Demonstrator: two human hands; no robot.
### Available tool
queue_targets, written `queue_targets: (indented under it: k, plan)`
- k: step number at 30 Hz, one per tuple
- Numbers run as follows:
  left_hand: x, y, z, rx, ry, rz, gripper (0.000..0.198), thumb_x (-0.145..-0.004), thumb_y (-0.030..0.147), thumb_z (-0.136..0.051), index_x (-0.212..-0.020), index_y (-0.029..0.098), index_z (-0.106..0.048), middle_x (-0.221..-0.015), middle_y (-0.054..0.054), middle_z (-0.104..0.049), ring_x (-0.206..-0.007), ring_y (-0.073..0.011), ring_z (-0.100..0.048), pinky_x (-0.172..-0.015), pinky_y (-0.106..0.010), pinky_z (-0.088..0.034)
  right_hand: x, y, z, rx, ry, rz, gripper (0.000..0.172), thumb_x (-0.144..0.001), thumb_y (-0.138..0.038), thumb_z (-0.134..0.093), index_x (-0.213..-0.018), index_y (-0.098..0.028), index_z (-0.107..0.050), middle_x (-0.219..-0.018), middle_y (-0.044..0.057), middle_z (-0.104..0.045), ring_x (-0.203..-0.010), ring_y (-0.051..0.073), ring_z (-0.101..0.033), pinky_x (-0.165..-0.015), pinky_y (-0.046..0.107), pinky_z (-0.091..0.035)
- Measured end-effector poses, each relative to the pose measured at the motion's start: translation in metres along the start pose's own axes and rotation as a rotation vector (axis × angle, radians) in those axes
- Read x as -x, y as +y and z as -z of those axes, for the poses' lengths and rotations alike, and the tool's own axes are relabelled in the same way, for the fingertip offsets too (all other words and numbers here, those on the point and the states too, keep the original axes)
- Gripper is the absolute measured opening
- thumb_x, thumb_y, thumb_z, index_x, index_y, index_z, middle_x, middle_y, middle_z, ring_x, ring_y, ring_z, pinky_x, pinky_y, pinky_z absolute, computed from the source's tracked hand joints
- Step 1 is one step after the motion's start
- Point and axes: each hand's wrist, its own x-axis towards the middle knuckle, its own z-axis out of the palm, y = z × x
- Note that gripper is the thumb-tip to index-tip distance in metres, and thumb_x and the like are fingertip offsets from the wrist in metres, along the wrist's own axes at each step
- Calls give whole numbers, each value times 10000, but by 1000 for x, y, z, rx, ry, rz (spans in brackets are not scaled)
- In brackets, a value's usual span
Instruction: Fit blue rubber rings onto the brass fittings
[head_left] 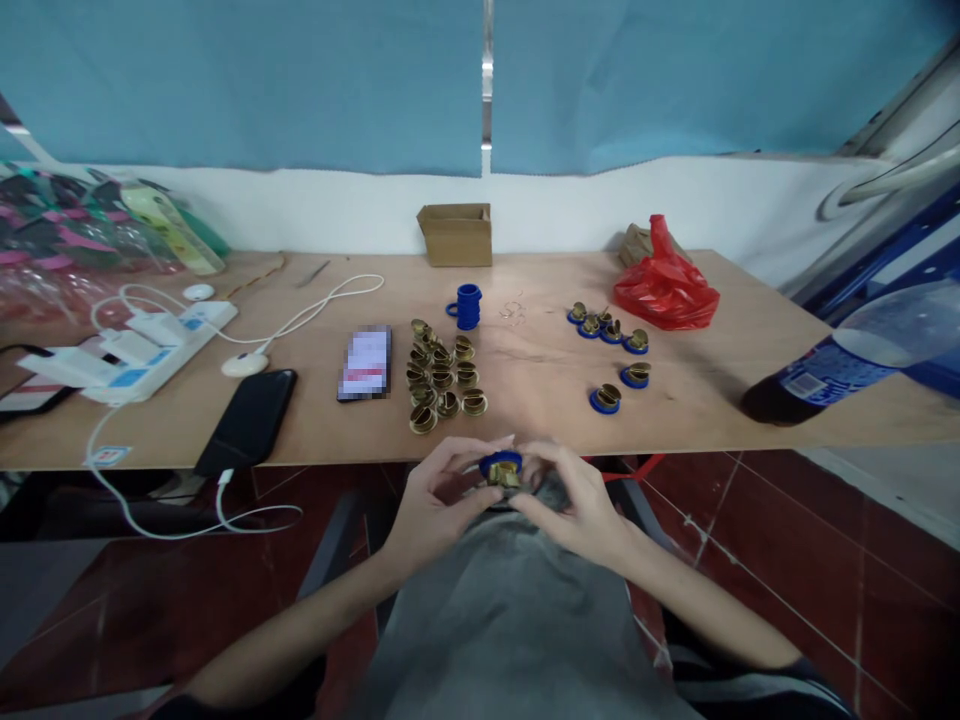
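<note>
Both hands meet just below the table's front edge, over my lap. My left hand (439, 497) and my right hand (571, 500) pinch one small brass part with a blue ring (501, 468) on it between their fingertips. On the wooden table (540, 390) lies a cluster of several bare brass parts (442, 378). A stack of blue rings (468, 305) stands behind the cluster. To the right lie several brass parts fitted with blue rings (613, 350).
A phone (366, 363) and a black phone (250, 418) on a white cable lie left of the brass parts. A power strip (154, 350) sits far left. A small cardboard box (456, 233), a red plastic bag (666, 285) and a cola bottle (847, 360) stand around the table.
</note>
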Motion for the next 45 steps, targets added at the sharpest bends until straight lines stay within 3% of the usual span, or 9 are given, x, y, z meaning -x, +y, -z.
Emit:
queue_targets:
  k: [4,9,18,36,45]
  plan:
    - [2,-2,-2,-8,-20,-32,303,-841,213,-806,-1118,188,-687,-1263,-123,-744,-1161,-250,-722,-1000,-345,-598,1,1,0,76,-10,38,328,-1003,-228,-593,-1318,-222,-503,-1013,65,-634,-849,182,-648,-745,308,-576]
    - [5,-9,-1,-59,-29,-77,399,-809,149,-822,-1181,214,-690,-1332,-102,-710,-1227,-232,-684,-1038,-292,-565,4,-1,-5,97,90,44,324,-990,-162,-601,-1305,-217,-549,-1177,115,-606,-968,201,-660,-779,312,-603]
    - [9,-10,-9,-259,10,-146,465,-772,196,-852,-1210,239,-702,-1257,-89,-746,-1174,-256,-711,-1039,-364,-583,10,-6,-19,130,275,113,341,-945,-83,-627,-1249,-233,-585,-1112,100,-664,-937,219,-693,-788,362,-629]
    - [10,-11,-10,-298,44,-128,418,-754,109,-826,-1134,242,-711,-1235,-62,-754,-1182,-248,-702,-1066,-374,-560,12,3,-26,198,308,149,403,-931,-58,-620,-1287,-245,-605,-1086,94,-703,-968,241,-709,-827,390,-632]
    - [10,-21,-8,-368,36,-106,448,-751,95,-811,-1155,253,-701,-1212,-46,-764,-1143,-233,-720,-1040,-354,-567,10,14,-22,242,262,162,281,-949,-57,-567,-1171,-227,-597,-998,85,-677,-898,217,-693,-770,357,-620]
